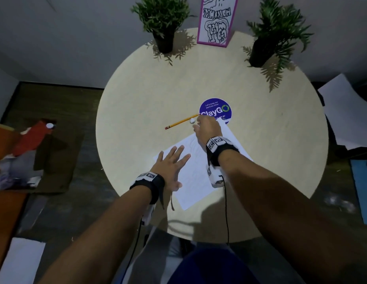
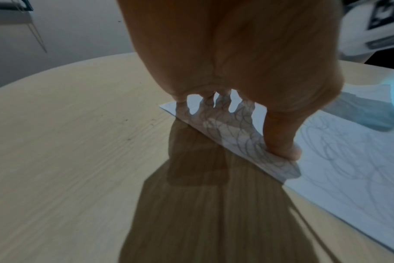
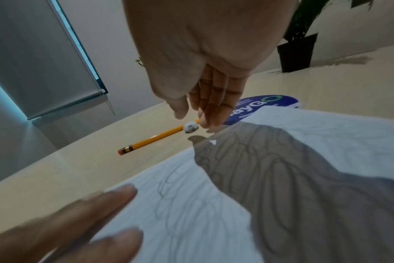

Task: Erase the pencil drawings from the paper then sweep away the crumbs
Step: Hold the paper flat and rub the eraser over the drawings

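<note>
A white paper with faint looping pencil scribbles lies on the round table. My left hand lies flat on the sheet's left edge, fingers spread and straight; its thumb presses the paper. My right hand reaches past the sheet's far corner, fingers straight, with nothing in them. Just beyond its fingertips sits a small round white eraser, touching a yellow pencil. A small gap shows between fingertips and eraser.
A purple round sticker lies under the paper's far corner. Two potted plants and a framed sign stand at the table's far edge. Loose papers lie off to the right on the floor.
</note>
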Tool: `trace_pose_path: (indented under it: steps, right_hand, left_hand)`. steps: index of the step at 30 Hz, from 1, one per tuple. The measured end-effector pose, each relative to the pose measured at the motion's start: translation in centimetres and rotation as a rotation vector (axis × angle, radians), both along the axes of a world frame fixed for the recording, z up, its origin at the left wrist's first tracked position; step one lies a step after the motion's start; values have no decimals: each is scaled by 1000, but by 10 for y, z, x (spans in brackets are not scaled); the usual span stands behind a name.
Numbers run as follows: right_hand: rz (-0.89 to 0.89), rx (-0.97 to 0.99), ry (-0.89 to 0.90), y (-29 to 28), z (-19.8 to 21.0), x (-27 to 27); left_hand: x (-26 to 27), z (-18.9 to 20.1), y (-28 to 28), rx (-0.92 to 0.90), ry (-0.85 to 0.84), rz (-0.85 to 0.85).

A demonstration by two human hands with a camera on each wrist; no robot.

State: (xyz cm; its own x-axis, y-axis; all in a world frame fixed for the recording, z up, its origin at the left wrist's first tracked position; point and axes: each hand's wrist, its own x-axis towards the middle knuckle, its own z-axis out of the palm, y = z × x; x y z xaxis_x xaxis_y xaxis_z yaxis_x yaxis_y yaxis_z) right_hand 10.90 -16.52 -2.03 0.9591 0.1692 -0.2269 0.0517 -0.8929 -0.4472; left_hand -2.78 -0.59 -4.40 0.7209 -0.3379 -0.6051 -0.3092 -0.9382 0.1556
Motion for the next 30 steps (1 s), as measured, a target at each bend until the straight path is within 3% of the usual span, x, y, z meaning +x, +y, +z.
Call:
trace_pose_path:
  steps: [5, 11, 14, 19, 23, 30]
  right_hand:
    - [-32, -22, 42, 23, -18, 29]
    - [-3, -4, -29, 14, -17, 20]
    - [167, 0, -22, -12, -16, -6]
    - [488, -237, -32, -35, -17, -33]
    - [586, -450, -131, -29, -19, -39]
    - [631, -456, -268, -36, -9, -44]
  left_hand:
    - [-2, -2, 2, -37, -22, 0]
    - [0, 12, 1, -10, -16, -29]
    - [2, 16, 4, 3, -62, -93]
    - [16, 24, 19, -8, -104, -259]
    - [22, 17, 33, -67, -173, -333]
    - [13, -11, 58, -59, -286, -469]
